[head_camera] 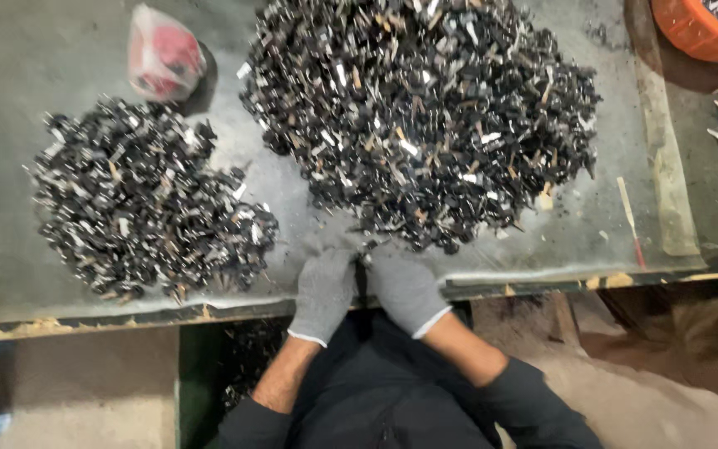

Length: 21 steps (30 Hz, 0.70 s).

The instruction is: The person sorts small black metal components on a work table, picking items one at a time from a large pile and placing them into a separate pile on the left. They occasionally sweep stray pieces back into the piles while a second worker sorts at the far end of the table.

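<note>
Sorting small black-and-metal parts: left hand (pixel 323 293) and right hand (pixel 405 287), gloved, apparently pinch one small part (pixel 362 259) between them at the big pile (pixel 425 116); grip unclear.

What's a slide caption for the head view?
Gloved left hand and right hand meet at the table edge below a large pile of small black-and-metal parts; smaller pile left.

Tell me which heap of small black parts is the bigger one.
The heap above the gloved hands; the heap at left is smaller and flatter.
</note>
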Tool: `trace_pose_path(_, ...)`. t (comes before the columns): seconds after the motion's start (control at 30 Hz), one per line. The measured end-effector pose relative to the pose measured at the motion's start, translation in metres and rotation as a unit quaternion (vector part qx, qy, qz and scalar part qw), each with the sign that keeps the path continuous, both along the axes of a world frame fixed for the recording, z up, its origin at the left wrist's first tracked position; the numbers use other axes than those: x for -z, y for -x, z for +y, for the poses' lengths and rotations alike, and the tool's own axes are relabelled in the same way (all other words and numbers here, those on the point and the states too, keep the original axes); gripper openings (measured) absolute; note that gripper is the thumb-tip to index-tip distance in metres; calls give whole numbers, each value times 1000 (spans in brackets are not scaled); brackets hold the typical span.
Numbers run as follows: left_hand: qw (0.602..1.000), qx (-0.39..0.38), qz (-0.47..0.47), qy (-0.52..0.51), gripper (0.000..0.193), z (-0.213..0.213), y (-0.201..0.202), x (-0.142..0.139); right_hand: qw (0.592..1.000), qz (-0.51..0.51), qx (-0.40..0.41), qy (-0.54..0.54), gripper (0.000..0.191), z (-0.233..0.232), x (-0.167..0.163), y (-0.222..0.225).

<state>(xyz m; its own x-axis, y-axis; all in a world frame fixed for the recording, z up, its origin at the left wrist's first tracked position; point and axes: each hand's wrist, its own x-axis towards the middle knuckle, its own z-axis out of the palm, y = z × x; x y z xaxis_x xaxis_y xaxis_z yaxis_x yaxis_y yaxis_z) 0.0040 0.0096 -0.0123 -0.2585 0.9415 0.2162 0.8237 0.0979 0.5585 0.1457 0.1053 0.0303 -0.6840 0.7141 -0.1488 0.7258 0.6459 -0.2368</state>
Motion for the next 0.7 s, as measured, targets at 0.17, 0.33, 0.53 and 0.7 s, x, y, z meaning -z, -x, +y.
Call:
trace_pose_path(0.17, 998, 15, 22, -50, 22, -1, 0, 0, 989, 8, -11, 145, 29, 0, 9, -2)
trace_pose_path(0.33, 1000, 14, 12, -23, 22, 0, 2, -4, 993, 110, -32, 29, 32, 3, 14, -1)
trace_pose_path(0.53, 989, -48, -127, 59, 37, 1, 1, -9, 993, 78, 24, 89, 25, -7, 12, -2)
trace_pose_path(0.7, 997, -21, -69, -4, 44, -2, 2, -12, 989, 106, -63, -75, 11, -24, 12, -2)
